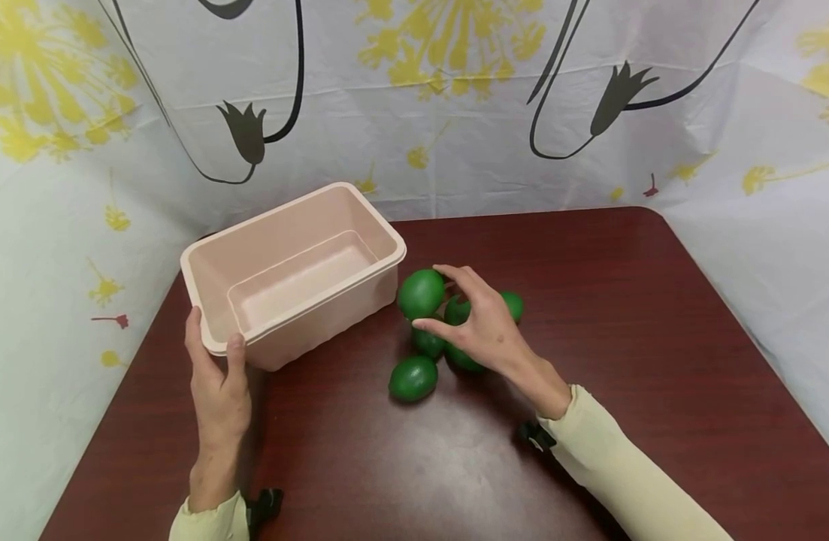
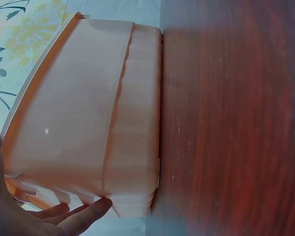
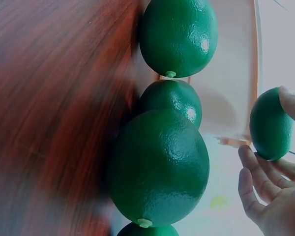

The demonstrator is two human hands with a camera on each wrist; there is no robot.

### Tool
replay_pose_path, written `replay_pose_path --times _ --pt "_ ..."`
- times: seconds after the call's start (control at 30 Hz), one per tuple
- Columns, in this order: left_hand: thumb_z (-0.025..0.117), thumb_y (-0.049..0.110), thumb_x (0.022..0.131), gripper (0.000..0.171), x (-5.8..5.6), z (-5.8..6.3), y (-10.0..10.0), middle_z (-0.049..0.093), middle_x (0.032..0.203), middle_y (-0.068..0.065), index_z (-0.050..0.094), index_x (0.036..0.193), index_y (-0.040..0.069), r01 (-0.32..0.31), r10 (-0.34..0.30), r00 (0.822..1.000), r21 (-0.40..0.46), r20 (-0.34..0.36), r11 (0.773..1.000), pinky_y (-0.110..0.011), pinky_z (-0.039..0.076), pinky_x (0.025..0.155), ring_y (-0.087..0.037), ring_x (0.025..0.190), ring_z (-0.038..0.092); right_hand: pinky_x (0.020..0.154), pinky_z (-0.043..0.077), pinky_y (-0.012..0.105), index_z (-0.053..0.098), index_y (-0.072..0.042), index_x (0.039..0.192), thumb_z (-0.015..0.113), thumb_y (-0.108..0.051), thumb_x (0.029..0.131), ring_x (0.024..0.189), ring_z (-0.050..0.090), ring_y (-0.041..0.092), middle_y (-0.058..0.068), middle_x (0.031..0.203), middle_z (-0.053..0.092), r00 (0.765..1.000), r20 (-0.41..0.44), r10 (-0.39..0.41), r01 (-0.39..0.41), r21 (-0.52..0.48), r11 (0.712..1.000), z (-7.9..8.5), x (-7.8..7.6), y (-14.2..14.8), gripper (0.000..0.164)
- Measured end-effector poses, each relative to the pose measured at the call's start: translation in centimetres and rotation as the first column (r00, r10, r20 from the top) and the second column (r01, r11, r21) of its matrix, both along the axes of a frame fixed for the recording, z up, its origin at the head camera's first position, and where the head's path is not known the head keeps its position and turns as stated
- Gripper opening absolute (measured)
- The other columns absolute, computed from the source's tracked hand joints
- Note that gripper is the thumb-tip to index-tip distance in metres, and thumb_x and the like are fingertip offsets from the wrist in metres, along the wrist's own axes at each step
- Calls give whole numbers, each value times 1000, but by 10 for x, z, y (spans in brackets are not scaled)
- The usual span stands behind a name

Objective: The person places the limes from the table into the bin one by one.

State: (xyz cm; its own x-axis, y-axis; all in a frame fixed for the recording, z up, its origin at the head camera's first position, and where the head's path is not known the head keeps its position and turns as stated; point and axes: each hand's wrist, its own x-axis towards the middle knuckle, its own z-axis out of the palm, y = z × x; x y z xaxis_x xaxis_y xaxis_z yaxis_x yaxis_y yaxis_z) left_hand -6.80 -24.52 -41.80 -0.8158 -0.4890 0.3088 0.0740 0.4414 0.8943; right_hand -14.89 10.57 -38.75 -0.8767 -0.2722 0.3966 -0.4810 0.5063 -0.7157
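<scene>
The right hand (image 1: 485, 327), right of centre in the head view, grasps a green lime (image 1: 422, 294) between thumb and fingertips; the lime sits at the hand's left end, just right of the bin's right corner, and the right wrist view shows it raised off the surface (image 1: 556, 451), at the right of the frame; more limes (image 1: 413, 378) lie on the surface, one below the raised lime in the head view, others behind and partly under the hand. The left hand (image 1: 219, 398), at lower left, grips the near left corner of a pale pink bin (image 1: 319, 327), fingers on its end, thumb at the rim; the bin stands left of centre, its visible floor bare; a flower-patterned sheet (image 1: 414, 173) fills the top of the frame.
</scene>
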Motion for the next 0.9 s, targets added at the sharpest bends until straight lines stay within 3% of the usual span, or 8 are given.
replay_pose_path --times 0.13,0.47,0.9 --pt "58 31 104 69 0 0 0 36 169 -1 26 164 40 -2 2 1000 -1 1 1000 -48 27 125 -30 151 40 89 58 46 58 -13 144 95 -33 76 94 68 16 2 112 65 1000 -10 11 -12 -10 1000 -1 0 -2 80" --pt "59 33 103 68 0 1 2 36 170 0 26 163 42 -1 1 1000 -12 6 1000 -50 27 125 -30 151 39 89 59 45 57 -12 144 94 -30 77 96 68 15 2 114 65 1000 -18 16 -17 -34 999 -1 -3 -4 79" --pt "60 31 103 68 0 1 2 38 169 -1 27 163 41 -15 15 1000 -11 -4 1000 -45 29 124 -30 149 41 90 58 43 55 -14 147 93 -34 78 101 69 25 1 119 64 1000 -2 24 -24 -28 999 3 -5 -13 81"
